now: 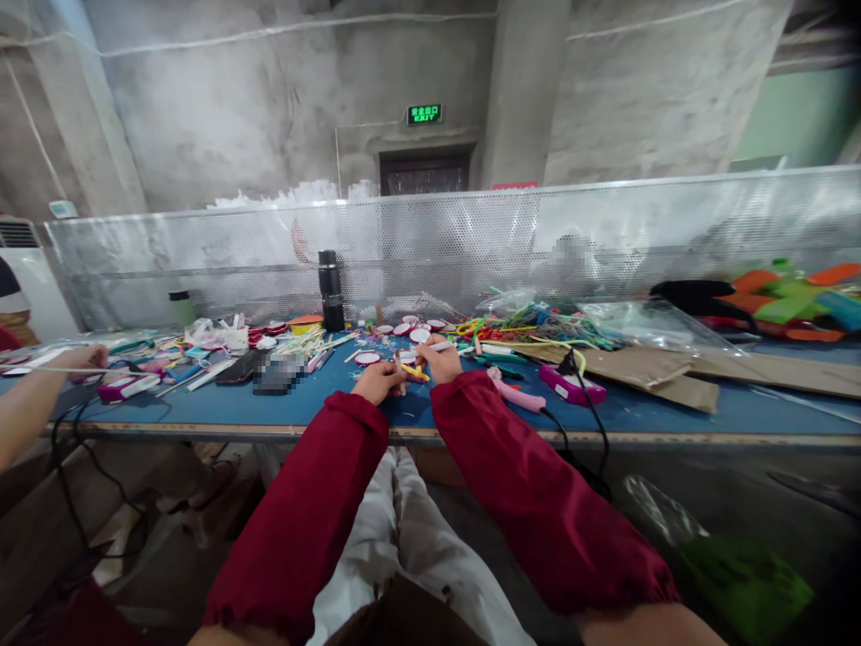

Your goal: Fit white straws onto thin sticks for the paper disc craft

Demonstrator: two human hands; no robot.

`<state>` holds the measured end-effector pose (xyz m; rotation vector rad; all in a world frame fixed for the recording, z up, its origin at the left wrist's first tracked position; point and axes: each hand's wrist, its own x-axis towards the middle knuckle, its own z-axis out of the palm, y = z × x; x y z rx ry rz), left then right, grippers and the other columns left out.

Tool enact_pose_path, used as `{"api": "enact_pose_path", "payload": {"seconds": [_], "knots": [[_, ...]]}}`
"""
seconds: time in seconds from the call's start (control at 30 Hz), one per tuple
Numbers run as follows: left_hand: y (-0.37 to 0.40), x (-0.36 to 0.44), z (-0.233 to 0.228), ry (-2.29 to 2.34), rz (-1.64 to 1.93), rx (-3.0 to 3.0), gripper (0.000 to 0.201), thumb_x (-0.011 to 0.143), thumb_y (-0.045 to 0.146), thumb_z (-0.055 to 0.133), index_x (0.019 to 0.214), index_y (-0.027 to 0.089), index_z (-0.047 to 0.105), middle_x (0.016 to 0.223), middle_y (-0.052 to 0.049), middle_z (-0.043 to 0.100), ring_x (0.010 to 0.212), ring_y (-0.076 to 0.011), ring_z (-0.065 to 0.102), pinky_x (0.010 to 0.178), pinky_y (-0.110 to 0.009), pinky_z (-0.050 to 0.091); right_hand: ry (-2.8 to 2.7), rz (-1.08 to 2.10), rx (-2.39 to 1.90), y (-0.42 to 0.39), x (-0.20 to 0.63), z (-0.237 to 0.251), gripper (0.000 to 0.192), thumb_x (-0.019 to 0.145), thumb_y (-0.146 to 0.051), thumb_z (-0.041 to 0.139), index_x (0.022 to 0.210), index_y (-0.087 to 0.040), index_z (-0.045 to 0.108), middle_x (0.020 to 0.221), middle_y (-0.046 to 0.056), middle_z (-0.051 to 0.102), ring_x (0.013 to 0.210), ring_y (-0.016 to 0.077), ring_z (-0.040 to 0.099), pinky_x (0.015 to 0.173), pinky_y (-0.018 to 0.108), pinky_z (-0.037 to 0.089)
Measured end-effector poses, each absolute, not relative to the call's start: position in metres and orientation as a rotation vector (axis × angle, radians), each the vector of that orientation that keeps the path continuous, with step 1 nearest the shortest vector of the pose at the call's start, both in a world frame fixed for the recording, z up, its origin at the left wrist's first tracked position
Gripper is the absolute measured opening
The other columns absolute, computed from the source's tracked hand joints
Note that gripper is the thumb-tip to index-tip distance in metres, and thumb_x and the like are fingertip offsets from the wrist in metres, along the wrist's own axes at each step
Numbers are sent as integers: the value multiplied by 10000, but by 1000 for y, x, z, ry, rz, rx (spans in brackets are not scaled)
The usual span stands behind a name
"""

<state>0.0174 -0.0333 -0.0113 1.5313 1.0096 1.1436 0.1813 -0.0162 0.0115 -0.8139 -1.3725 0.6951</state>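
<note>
From where I'm standing, the person in red sleeves is working with both hands close together above the near edge of the blue table [235, 411]. The left hand [378, 383] is pinching a small tan stick [399, 375] between thumb and fingers, and the stick is standing roughly upright, probably so that its upper end is staying free of the grip. The right hand [442, 361] is closing around a white pen-like tool [442, 346], which is lying aslant in the fingers much as a pen does, a hold that is likely giving fine control. Something yellow [420, 373] is showing between the hands; I can't tell which one is touching it.

A red-rimmed disc [368, 358] is lying just beside the left hand, seemingly within easy reach. The pink-handled tool [519, 393] and the purple box [571, 384] with its black cable are resting to the right, perhaps so that the cord is hanging clear of both arms. Coloured cords [548, 325] are heaping up farther back, and a black bottle [331, 292] is standing near the perforated screen [417, 242], probably out of elbow range. Far left, a co-worker's hand [84, 359] is hovering over the clutter.
</note>
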Motion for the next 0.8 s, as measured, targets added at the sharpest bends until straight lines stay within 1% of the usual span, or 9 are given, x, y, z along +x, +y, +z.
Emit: {"api": "enact_pose_path", "payload": {"seconds": [0.13, 0.33, 0.47, 0.63, 0.8], "knots": [[-34, 17, -11, 1003, 1155, 1540, 372, 713, 451, 890, 706, 158, 660, 611, 8, 657, 572, -126, 608, 575, -250, 530, -1369, 692, -815, -16, 181, 11, 236, 652, -385, 682, 578, -274, 487, 483, -17, 598, 476, 171, 554, 496, 311, 479], [-34, 17, -12, 1005, 1161, 1540, 370, 701, 458, 900, 749, 152, 697, 609, 8, 662, 573, -131, 612, 586, -258, 537, -1373, 685, -818, -16, 181, 11, 248, 661, -380, 702, 573, -274, 495, 471, -20, 595, 454, 171, 544, 476, 313, 470], [-34, 17, -12, 1017, 1166, 1523, 359, 715, 452, 892, 733, 155, 691, 626, 2, 673, 589, -138, 617, 608, -272, 551, -1377, 689, -819, -16, 181, 11, 246, 647, -395, 694, 577, -276, 491, 475, -22, 598, 452, 167, 536, 476, 309, 454], [-32, 16, -12, 1005, 1134, 1534, 364, 719, 445, 889, 715, 155, 669, 650, 2, 676, 584, -126, 612, 603, -260, 539, -1377, 688, -826, -14, 181, 10, 242, 641, -404, 684, 581, -277, 488, 478, -24, 595, 455, 162, 529, 480, 306, 445], [-29, 15, -14, 1005, 1122, 1564, 363, 734, 453, 878, 723, 161, 663, 647, 0, 668, 602, -135, 627, 608, -262, 535, -1375, 692, -810, -11, 181, 7, 214, 640, -389, 676, 584, -275, 505, 476, -21, 597, 454, 165, 529, 471, 303, 439]]}}
